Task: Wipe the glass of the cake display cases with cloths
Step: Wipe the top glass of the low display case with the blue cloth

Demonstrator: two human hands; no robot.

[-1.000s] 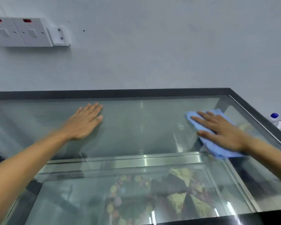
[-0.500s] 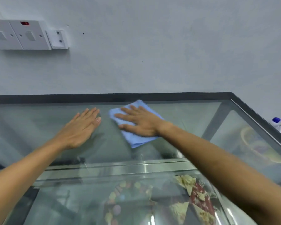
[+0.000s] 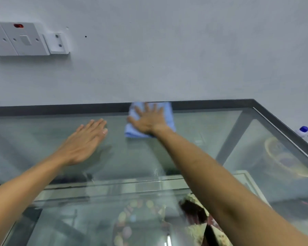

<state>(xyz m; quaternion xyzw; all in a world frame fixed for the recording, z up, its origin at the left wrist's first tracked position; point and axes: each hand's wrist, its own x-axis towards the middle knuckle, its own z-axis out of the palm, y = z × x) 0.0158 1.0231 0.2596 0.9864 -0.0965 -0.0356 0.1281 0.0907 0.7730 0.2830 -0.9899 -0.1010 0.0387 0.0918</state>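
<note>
Head view: looking down across the glass top (image 3: 194, 139) of a cake display case, wall behind.
Cloth: blue cloth (image 3: 168, 112), folded, flat on the glass at upper centre of the frame, its far edge lying over the dark back frame (image 3: 60, 109) next to the wall.
Right hand: right hand (image 3: 148, 119) spread flat on the cloth, fingers straight and fanned toward the wall, palm pressing down; not curled round it, only pinning it by pressure. Arm reaches in long and nearly straight from the lower right of the frame.
Left hand: left hand (image 3: 85, 141) flat on bare glass left of the cloth and apart from it, fingers together and straight, holding nothing; reads as a brace.
Step, as judged: wiping the back strip of the top pane; near half of the pane likely not yet done.
Risk 1: cloth held by pressure alone, so it could slip out or bunch against the frame lip on a fast stroke.
Risk 2: bare left palm may leave prints on the glass.
Risk 3: stretched reach puts weight on the pane.
Inside case: cakes (image 3: 199, 210) below the glass, lower centre.
Surroundings: wall switches (image 3: 25, 39) upper left; spray bottle (image 3: 305, 134) at right edge.
</note>
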